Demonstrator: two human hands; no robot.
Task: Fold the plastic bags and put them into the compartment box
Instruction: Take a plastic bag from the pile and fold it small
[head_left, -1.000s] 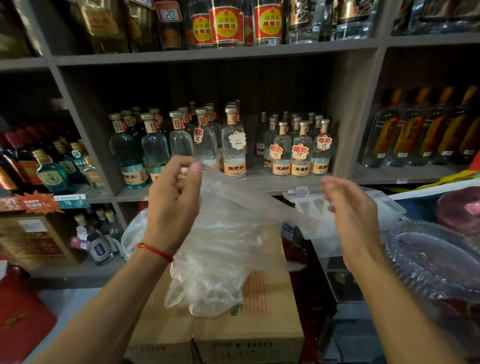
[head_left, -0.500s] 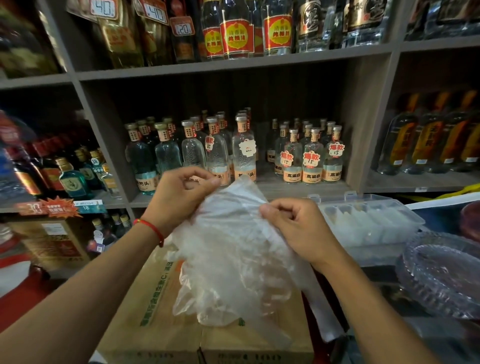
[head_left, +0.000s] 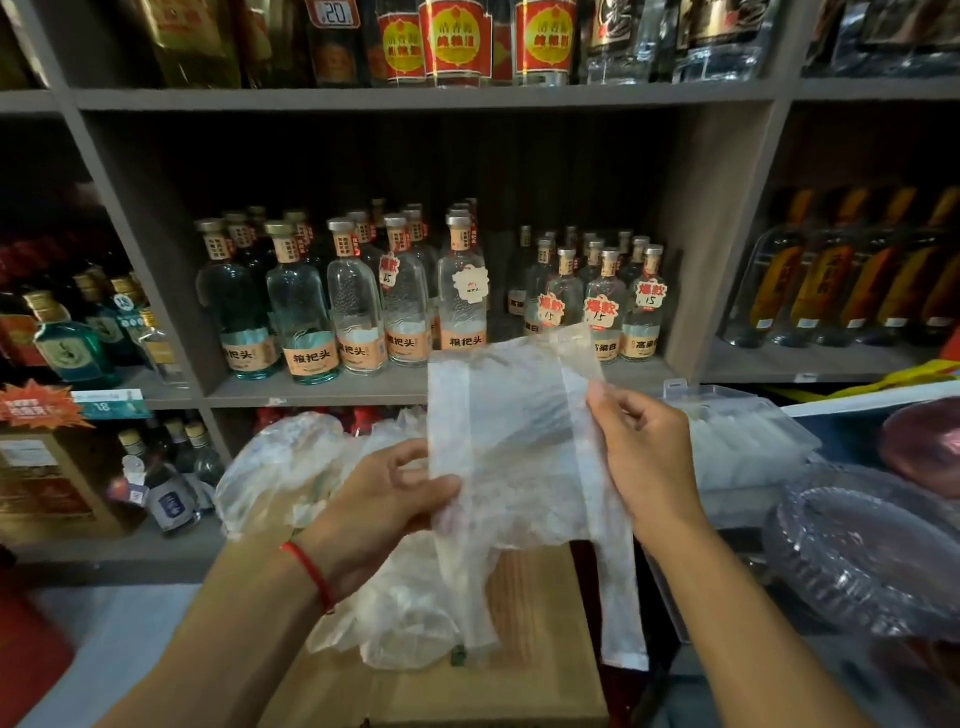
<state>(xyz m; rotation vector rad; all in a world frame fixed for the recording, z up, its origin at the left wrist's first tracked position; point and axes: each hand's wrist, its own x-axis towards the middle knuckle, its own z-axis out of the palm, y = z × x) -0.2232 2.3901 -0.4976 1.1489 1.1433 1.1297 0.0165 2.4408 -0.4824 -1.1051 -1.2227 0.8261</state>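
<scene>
- Head view: a clear bag is held up between both hands, spread flat, its long axis upright; the top edge points up toward the bottles, and two handle strips hang down past the wrists
- The left hand pinches the bag's left edge, thumb in front, fingers curled behind
- The right hand pinches the right edge higher up
- A heap of loose bags lies below and behind the left hand, on a carton
- The compartment box sits just right of the right hand, lid open, by a plastic dish
</scene>
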